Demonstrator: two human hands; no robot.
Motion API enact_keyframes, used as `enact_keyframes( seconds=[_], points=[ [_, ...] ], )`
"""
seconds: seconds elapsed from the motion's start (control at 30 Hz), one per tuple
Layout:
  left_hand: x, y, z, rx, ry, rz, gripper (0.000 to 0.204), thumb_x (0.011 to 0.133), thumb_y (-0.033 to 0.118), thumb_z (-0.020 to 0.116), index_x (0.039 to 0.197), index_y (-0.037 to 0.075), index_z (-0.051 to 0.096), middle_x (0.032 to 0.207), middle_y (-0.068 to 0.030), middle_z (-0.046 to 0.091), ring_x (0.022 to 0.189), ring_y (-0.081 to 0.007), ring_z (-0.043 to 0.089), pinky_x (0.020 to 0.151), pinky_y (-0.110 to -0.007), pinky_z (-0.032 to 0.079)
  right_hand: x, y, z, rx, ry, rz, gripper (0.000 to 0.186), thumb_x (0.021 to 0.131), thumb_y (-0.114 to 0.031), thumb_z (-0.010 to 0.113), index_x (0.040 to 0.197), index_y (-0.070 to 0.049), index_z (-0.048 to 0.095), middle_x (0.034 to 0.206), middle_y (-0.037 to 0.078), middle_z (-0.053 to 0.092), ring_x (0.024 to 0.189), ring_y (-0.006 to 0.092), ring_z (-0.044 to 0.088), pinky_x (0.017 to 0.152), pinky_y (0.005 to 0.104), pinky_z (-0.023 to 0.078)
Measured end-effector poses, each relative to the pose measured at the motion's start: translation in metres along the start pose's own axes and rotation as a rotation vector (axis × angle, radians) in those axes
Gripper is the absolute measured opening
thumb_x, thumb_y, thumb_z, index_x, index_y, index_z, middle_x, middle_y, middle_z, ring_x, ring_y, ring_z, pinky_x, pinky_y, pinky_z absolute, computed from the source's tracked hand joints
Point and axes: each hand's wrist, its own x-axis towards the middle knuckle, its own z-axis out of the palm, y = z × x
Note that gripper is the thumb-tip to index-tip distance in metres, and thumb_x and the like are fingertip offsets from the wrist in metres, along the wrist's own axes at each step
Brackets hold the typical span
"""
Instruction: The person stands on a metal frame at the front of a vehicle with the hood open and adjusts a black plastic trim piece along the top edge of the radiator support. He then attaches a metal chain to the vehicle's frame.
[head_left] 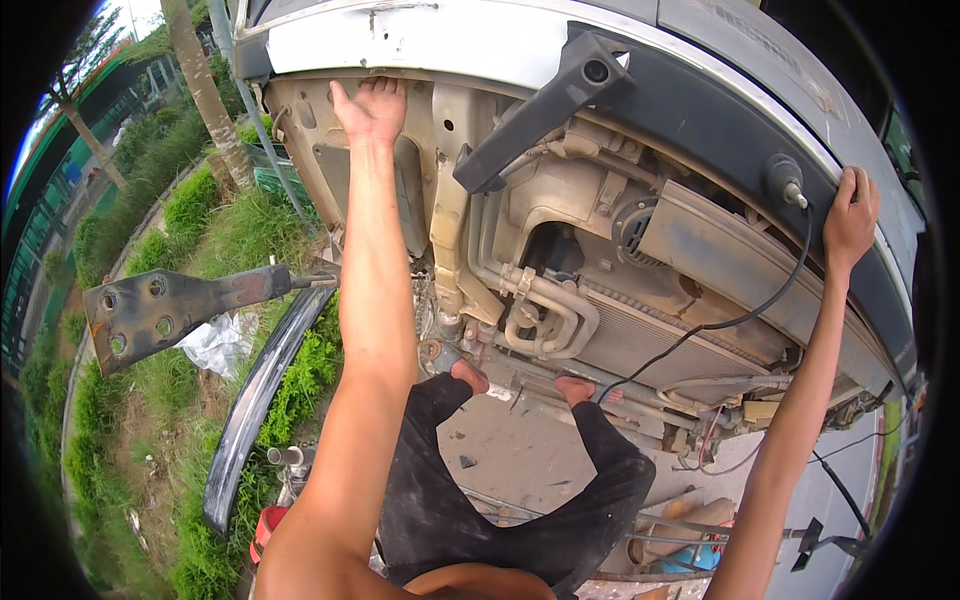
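A car's bumper (427,40), with white and black sections, spans the top above a dusty underside. My left hand (369,112) is palm toward me at its lower lip, fingers hooked at the edge, thumb apart. My right hand (851,219) grips the bumper's far right edge. Between them, an angled black bracket (520,130) hangs from the bumper, and a round fitting (790,185) trails a black cable (755,309). Pipes (555,320) and a finned radiator (640,340) lie lower down.
My bare feet (470,376) are up beside the undercarriage. At left are a perforated metal plate (140,320), a curved dark strip (250,420), a white plastic sheet (215,345), grass, trees and a pole (255,115). Cylinders and metal rods (680,535) lie at lower right.
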Motion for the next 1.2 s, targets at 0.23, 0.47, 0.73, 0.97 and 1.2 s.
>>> enact_keyframes(
  seconds=[0.23, 0.47, 0.73, 0.97, 1.2],
  points=[
    [0.007, -0.019, 0.028, 0.056, -0.254, 0.184, 0.099, 0.083, 0.078, 0.048, 0.152, 0.012, 0.024, 0.157, -0.0085, 0.025, 0.144, -0.0285, 0.021, 0.12, -0.047, 0.013, 0.001, 0.001, -0.007, 0.017, 0.004, -0.076, 0.027, 0.099, -0.026, 0.045, 0.103, -0.008, 0.065, 0.101, 0.009, 0.062, 0.101, 0.029, 0.058, 0.086, 0.0378, 0.045],
    [0.013, -0.036, 0.043, 0.081, -0.204, 0.415, 0.103, 0.077, 0.083, 0.048, 0.152, 0.015, 0.027, 0.155, -0.0062, 0.027, 0.14, -0.0297, 0.027, 0.117, -0.049, 0.02, -0.001, -0.007, -0.006, 0.014, 0.004, -0.065, 0.025, 0.099, -0.023, 0.046, 0.1, -0.005, 0.064, 0.099, 0.009, 0.062, 0.099, 0.029, 0.058, 0.085, 0.0378, 0.044],
    [0.065, -0.048, -0.019, -0.12, -0.361, 0.262, 0.119, 0.068, 0.097, 0.03, 0.153, 0.014, 0.024, 0.155, -0.0069, 0.026, 0.139, -0.0297, 0.028, 0.115, -0.047, 0.025, 0.002, -0.002, -0.006, 0.049, -0.019, -0.061, 0.027, 0.1, -0.023, 0.045, 0.099, -0.003, 0.064, 0.098, 0.011, 0.061, 0.096, 0.0304, 0.058, 0.084, 0.0384, 0.044],
    [0.073, -0.037, -0.02, -0.38, -0.448, 0.096, 0.062, 0.098, 0.049, 0.037, 0.14, 0.004, 0.044, 0.144, -0.011, 0.046, 0.132, -0.0302, 0.041, 0.113, -0.045, 0.03, 0.002, -0.002, -0.005, 0.04, -0.019, -0.074, 0.027, 0.099, -0.023, 0.045, 0.099, -0.004, 0.064, 0.099, 0.011, 0.061, 0.099, 0.0305, 0.058, 0.086, 0.0388, 0.043],
    [0.046, -0.033, 0.002, -0.369, -0.41, -0.085, 0.054, 0.097, 0.044, 0.041, 0.135, 0.006, 0.049, 0.138, -0.0097, 0.052, 0.127, -0.0279, 0.047, 0.11, -0.045, 0.036, 0.002, -0.005, -0.005, 0.033, -0.02, -0.077, 0.027, 0.099, -0.024, 0.045, 0.1, -0.005, 0.065, 0.1, 0.011, 0.062, 0.1, 0.0309, 0.058, 0.087, 0.0386, 0.043]
  ],
)
